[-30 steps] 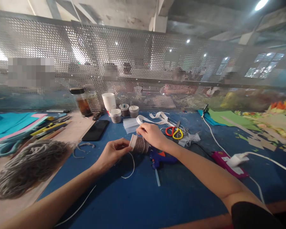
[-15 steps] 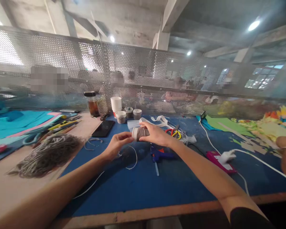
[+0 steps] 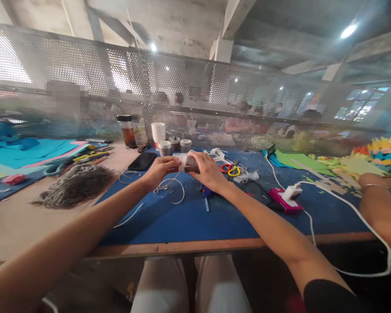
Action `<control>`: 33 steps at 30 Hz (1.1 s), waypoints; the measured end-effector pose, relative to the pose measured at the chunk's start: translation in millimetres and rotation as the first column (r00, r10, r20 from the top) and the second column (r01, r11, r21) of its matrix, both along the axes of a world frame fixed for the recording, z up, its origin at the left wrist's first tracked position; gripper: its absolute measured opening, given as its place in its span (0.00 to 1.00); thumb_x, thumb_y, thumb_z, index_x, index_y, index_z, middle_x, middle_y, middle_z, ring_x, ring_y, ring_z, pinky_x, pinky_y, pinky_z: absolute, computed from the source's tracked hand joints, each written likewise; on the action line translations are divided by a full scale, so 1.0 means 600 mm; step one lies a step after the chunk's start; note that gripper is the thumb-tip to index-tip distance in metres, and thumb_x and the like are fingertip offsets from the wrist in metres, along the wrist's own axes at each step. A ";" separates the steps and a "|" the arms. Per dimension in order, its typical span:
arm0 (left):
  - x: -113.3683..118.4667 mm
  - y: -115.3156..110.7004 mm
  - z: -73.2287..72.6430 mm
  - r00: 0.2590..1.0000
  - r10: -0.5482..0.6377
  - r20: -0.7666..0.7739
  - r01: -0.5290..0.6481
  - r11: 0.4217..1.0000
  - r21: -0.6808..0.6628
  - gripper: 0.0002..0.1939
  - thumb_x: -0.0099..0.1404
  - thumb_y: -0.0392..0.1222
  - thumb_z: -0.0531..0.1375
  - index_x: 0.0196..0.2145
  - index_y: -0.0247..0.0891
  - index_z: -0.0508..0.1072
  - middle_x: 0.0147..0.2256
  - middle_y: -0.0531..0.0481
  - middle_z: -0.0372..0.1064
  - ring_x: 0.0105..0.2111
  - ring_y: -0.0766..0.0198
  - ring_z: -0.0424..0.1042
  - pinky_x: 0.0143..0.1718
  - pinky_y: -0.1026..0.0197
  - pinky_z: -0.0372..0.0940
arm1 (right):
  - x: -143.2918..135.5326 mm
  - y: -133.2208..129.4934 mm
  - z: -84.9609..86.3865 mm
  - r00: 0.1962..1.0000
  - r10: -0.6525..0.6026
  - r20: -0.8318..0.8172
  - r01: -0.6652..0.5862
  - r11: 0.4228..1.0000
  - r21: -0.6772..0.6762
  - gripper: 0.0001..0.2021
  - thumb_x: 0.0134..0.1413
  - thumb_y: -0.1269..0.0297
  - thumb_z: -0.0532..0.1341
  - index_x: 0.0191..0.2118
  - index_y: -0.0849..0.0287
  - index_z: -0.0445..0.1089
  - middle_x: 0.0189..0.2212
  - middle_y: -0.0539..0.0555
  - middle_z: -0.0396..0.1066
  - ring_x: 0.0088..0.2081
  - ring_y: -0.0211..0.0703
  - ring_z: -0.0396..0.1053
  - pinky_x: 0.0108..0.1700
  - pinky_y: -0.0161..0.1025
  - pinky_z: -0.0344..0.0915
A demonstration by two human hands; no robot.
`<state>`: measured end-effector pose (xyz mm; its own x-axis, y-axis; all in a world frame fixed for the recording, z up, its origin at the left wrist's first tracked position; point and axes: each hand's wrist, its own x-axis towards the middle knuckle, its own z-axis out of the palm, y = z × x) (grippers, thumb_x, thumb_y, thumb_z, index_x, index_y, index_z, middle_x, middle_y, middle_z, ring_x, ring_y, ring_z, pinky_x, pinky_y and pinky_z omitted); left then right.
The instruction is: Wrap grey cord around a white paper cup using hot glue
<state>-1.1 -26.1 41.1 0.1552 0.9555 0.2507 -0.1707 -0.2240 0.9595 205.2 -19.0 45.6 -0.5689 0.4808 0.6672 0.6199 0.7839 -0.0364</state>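
A small white paper cup (image 3: 183, 163), its side partly wrapped in grey-brown cord, lies sideways between my two hands above the blue mat (image 3: 156, 226). My right hand (image 3: 208, 169) is wrapped round the cord-covered part from the right. At the white end, the fingers of my left hand (image 3: 163, 170) pinch the cup. A blue glue gun (image 3: 206, 191) lies just below my right hand, partly hidden by it. White cord (image 3: 182, 189) curls on the mat under the cup.
Behind the hands stand cups (image 3: 164, 148), a jar (image 3: 128, 132) and a phone (image 3: 142, 161). Grey yarn (image 3: 74, 184) lies left. Right are scissors (image 3: 233, 171), a pink power strip (image 3: 286, 202) with cables, green sheets (image 3: 299, 161) and another person's arm (image 3: 379, 204).
The view has tilted down, showing the table's front edge and my legs. Both hands still hold the cup. The other person's arm reaches further into view at the right.
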 end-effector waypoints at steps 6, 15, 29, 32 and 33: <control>0.015 -0.007 0.024 1.000 0.009 0.021 -0.010 0.996 0.084 0.08 0.52 0.41 0.67 0.30 0.33 0.78 0.29 0.48 0.73 0.31 0.64 0.70 0.41 0.58 0.64 | 0.005 -0.003 0.004 0.992 -0.078 -0.094 0.085 0.994 0.071 0.32 0.56 0.60 0.60 0.63 0.58 0.48 0.56 0.60 0.60 0.57 0.52 0.57 0.57 0.51 0.55; 0.015 0.011 -0.006 1.000 0.018 0.018 -0.019 0.998 0.053 0.09 0.51 0.41 0.68 0.30 0.34 0.78 0.28 0.49 0.73 0.30 0.65 0.70 0.41 0.59 0.65 | 0.014 0.005 -0.022 0.991 -0.109 -0.077 0.117 0.987 0.110 0.30 0.57 0.55 0.59 0.61 0.60 0.51 0.55 0.61 0.61 0.55 0.53 0.58 0.57 0.50 0.55; 0.010 0.001 -0.022 0.996 0.084 0.016 -0.084 0.995 0.062 0.10 0.50 0.44 0.68 0.28 0.34 0.78 0.28 0.48 0.74 0.31 0.62 0.72 0.44 0.55 0.65 | 0.013 0.002 -0.020 1.000 -0.020 -0.017 0.023 0.986 0.164 0.31 0.58 0.57 0.58 0.63 0.60 0.48 0.58 0.60 0.58 0.59 0.52 0.54 0.60 0.51 0.50; 0.007 0.005 -0.028 0.993 0.115 0.018 -0.116 0.992 0.051 0.11 0.50 0.45 0.68 0.29 0.34 0.78 0.30 0.47 0.74 0.33 0.61 0.72 0.43 0.56 0.65 | 0.022 -0.009 -0.003 0.998 -0.045 -0.037 0.050 0.987 0.154 0.29 0.60 0.54 0.55 0.62 0.59 0.49 0.58 0.60 0.58 0.58 0.52 0.54 0.60 0.52 0.51; 0.004 0.007 -0.031 0.992 0.125 0.025 -0.125 0.991 0.037 0.12 0.49 0.45 0.68 0.29 0.35 0.79 0.31 0.46 0.75 0.33 0.61 0.72 0.43 0.56 0.65 | 0.028 -0.013 0.002 0.996 -0.069 -0.052 0.076 0.986 0.145 0.27 0.60 0.53 0.54 0.61 0.59 0.52 0.57 0.60 0.59 0.57 0.52 0.56 0.58 0.51 0.52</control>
<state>1.5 -22.1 22.7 0.0290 0.9568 0.2894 -0.1608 -0.2813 0.9461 221.8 -26.9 47.1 -0.5026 0.4144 0.7587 0.6757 0.7357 0.0458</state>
